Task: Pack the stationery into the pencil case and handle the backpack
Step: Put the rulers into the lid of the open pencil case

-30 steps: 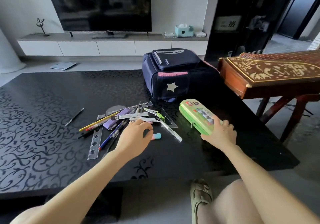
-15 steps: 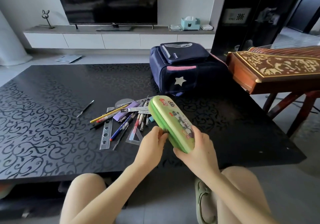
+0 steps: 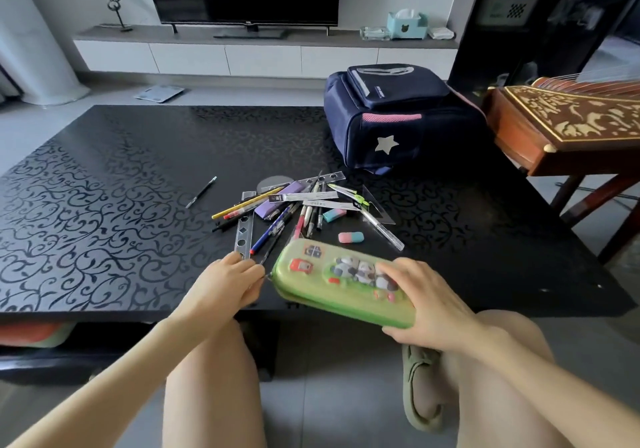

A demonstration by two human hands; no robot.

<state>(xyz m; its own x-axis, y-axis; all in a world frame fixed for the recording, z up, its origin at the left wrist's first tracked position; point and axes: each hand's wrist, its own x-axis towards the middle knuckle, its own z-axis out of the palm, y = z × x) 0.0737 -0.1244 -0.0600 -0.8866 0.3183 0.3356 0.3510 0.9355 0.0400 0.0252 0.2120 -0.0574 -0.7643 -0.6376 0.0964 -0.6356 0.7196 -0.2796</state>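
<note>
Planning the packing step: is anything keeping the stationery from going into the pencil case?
Yes. The pencil case looks shut, held by the right hand, the left hand at its zipper end. The stationery lies loose on the table.

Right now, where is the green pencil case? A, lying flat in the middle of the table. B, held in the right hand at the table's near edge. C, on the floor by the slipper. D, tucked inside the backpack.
B: the right hand grips the green pencil case at the table's near edge, while the left hand pinches at its end.
</note>
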